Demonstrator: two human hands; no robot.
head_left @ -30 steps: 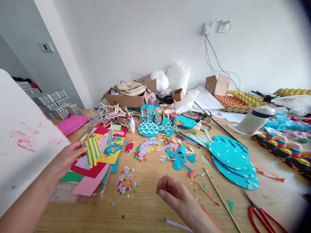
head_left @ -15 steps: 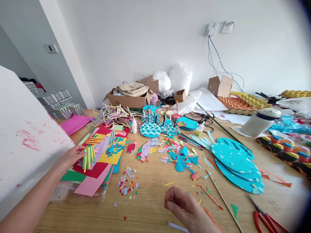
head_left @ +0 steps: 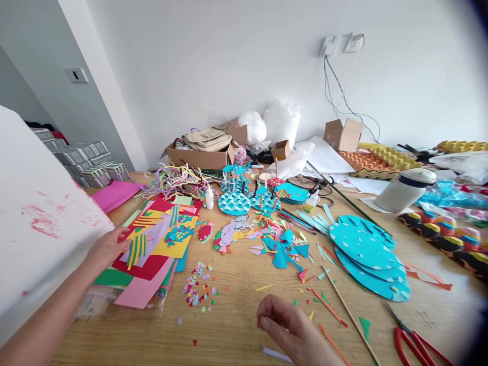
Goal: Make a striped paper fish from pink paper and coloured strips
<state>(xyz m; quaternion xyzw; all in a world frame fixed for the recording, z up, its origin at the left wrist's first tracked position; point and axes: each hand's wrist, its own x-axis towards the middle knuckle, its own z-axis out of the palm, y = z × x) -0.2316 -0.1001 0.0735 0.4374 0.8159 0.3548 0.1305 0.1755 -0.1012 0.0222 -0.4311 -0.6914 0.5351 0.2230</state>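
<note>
My left hand is over the left side of a stack of coloured paper, its fingers loosely bent with nothing seen in them. Right beside its fingertips a paper fish with green and yellow stripes lies on the stack. Another striped paper fish and blue dotted paper fish also rest there. At the front middle, my right hand hovers low over the table with its fingers curled in. Nothing shows in it, though the palm is hidden. A lilac paper strip lies just below it.
Paper dots and blue scraps litter the middle. On the right are a wooden stick, red-handled scissors, blue paper discs and a white bottle. A white board stands at left.
My left hand has let go of the green and yellow striped fish and drawn slightly left and up from it. The fish now lies on the paper stack. My right hand has stayed in place.
</note>
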